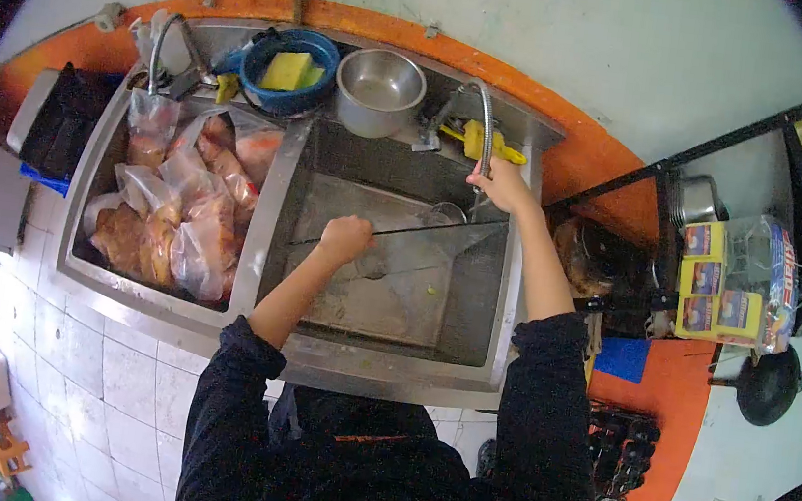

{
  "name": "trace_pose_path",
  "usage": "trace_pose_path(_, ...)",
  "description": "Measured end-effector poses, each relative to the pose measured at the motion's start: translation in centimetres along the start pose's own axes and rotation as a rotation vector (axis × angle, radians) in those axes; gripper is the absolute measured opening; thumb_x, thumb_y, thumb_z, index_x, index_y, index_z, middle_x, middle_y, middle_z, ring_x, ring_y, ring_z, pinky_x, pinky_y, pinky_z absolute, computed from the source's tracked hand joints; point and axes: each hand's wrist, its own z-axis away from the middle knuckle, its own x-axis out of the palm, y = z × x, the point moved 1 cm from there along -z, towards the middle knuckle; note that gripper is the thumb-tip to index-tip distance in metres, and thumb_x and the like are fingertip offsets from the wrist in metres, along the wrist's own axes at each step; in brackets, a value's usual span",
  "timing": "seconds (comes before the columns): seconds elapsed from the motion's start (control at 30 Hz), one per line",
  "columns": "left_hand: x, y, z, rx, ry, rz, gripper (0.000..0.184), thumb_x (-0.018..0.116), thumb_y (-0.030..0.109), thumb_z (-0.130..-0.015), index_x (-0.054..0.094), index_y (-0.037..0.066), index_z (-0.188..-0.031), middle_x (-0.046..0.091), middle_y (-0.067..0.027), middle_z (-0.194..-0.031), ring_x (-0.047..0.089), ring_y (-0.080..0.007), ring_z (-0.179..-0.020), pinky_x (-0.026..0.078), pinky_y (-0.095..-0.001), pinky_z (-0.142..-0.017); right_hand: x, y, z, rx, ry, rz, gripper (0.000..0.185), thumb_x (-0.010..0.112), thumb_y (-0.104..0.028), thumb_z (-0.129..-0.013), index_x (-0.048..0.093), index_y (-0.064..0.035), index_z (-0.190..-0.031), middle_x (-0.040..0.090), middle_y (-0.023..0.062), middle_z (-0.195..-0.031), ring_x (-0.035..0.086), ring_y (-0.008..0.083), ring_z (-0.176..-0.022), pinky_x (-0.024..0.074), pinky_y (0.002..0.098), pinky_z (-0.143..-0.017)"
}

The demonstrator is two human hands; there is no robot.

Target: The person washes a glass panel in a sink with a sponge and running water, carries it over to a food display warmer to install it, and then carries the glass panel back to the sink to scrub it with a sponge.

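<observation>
left hand [348, 239]: fist on clear pane [428, 228] | pane: long axis crosswise, right end tipped farther out, over sink basin [373, 325] | right hand [501, 185]: fingers around faucet spout [487, 127]

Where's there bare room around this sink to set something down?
Freest is the right basin's floor, bar small scraps, between the clear dark-edged pane in the left hand and the front rim, itself bare. Crowded: the left basin, heaped with bagged meat, and the back ledge, with blue tub, steel pot and right faucet.
</observation>
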Motion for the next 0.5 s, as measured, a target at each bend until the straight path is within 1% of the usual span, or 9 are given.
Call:
trace_pose_path(0.03,0.3,-0.5,0.3,-0.020,0.002,-0.004,0.030,0.057,0.035,-0.074,0.064,0.006,-0.079,0.062,-0.0141,-0.079,0.062,-0.0289,-0.076,0.050,-0.0390,-0.065,0.8,-0.7,0.0,-0.017,-0.009,-0.006,0.020,0.064,-0.020,-0.074,0.054,-0.0051,-0.081,0.061,0.0110,-0.077,0.058,0.0216,-0.071,0.0440,0.0327,-0.066)
trace_pose_path(0.1,0.2,-2.1,1.7,-0.045,-0.025,-0.003,0.029,0.057,0.034,-0.074,0.064,0.006,-0.079,0.062,-0.0150,-0.079,0.062,-0.0287,-0.078,0.050,-0.0391,-0.065,3.6,-2.9,-0.6,-0.132,-0.033,-0.404,0.015,0.061,-0.015,-0.077,0.053,-0.0022,-0.080,0.062,0.0092,-0.075,0.059,0.0172,-0.069,0.0450,0.0302,-0.064)
trace_pose_path(0.13,0.0,-3.2,2.6,-0.108,-0.019,-0.009,0.029,0.057,0.034,-0.074,0.064,0.006,-0.079,0.062,-0.0150,-0.079,0.062,-0.0287,-0.078,0.050,-0.0391,-0.065,5.1,-4.4,-1.2,-0.177,-0.074,-0.422,0.015,0.061,-0.015,-0.077,0.053,-0.0022,-0.080,0.062,0.0092,-0.075,0.059,0.0172,-0.069,0.0450,0.0302,-0.064)
trace_pose_path(0.2,-0.7,-5.2,4.6,-0.181,-0.041,0.027,0.029,0.056,0.034,-0.075,0.064,0.007,-0.082,0.062,-0.0153,-0.080,0.061,-0.0301,-0.078,0.049,-0.0402,-0.067,6.7,-7.7,-2.1,-0.262,0.043,-0.757,0.013,0.056,-0.012,-0.081,0.053,0.0005,-0.078,0.063,0.0086,-0.075,0.060,0.0144,-0.069,0.0463,0.0277,-0.062)
trace_pose_path(0.27,-1.1,-7.2,5.9,-0.198,-0.047,0.064,0.031,0.056,0.035,-0.075,0.064,0.006,-0.082,0.062,-0.0159,-0.080,0.061,-0.0306,-0.079,0.049,-0.0406,-0.068,6.9,-10.7,-2.8,-0.132,0.046,-0.847,0.015,0.052,-0.012,-0.083,0.051,0.0029,-0.080,0.063,0.0134,-0.080,0.062,0.0175,-0.073,0.0486,0.0277,-0.064)
trace_pose_path(0.3,-0.9,-7.7,5.9,-0.163,-0.048,0.106,0.033,0.056,0.037,-0.075,0.064,0.005,-0.083,0.062,-0.0165,-0.080,0.061,-0.0312,-0.079,0.048,-0.0409,-0.070,6.5,-12.8,-2.3,-0.072,0.007,-1.027,0.018,0.051,-0.013,-0.085,0.048,0.0052,-0.086,0.061,0.0182,-0.082,0.062,0.0218,-0.072,0.0507,0.0291,-0.066)
trace_pose_path(0.43,-0.3,-8.4,5.6,-0.091,-0.050,0.251,0.043,0.053,0.045,-0.075,0.063,0.004,-0.085,0.061,-0.0181,-0.082,0.060,-0.0316,-0.081,0.047,-0.0412,-0.072,5.3,-14.4,-1.7,-0.048,-0.057,-0.978,0.023,0.049,-0.018,-0.087,0.046,0.0041,-0.093,0.060,0.0181,-0.084,0.062,0.0243,-0.077,0.0509,0.0321,-0.072)
trace_pose_path(0.47,-0.5,-8.2,5.7,-0.082,-0.065,0.263,0.047,0.052,0.049,-0.075,0.063,0.004,-0.086,0.061,-0.0177,-0.084,0.060,-0.0312,-0.083,0.047,-0.0413,-0.073,5.2,-13.5,-1.6,-0.105,-0.100,-1.005,0.024,0.050,-0.019,-0.087,0.046,0.0033,-0.093,0.060,0.0176,-0.084,0.062,0.0240,-0.076,0.0506,0.0319,-0.072)
trace_pose_path(0.5,-0.9,-7.9,5.6,-0.073,-0.078,0.277,0.051,0.050,0.053,-0.076,0.063,0.004,-0.087,0.062,-0.0172,-0.087,0.059,-0.0308,-0.084,0.047,-0.0413,-0.073,4.7,-12.9,-1.1,-0.076,-0.121,-0.954,0.024,0.050,-0.020,-0.086,0.046,0.0030,-0.093,0.060,0.0175,-0.084,0.062,0.0242,-0.076,0.0506,0.0320,-0.072)
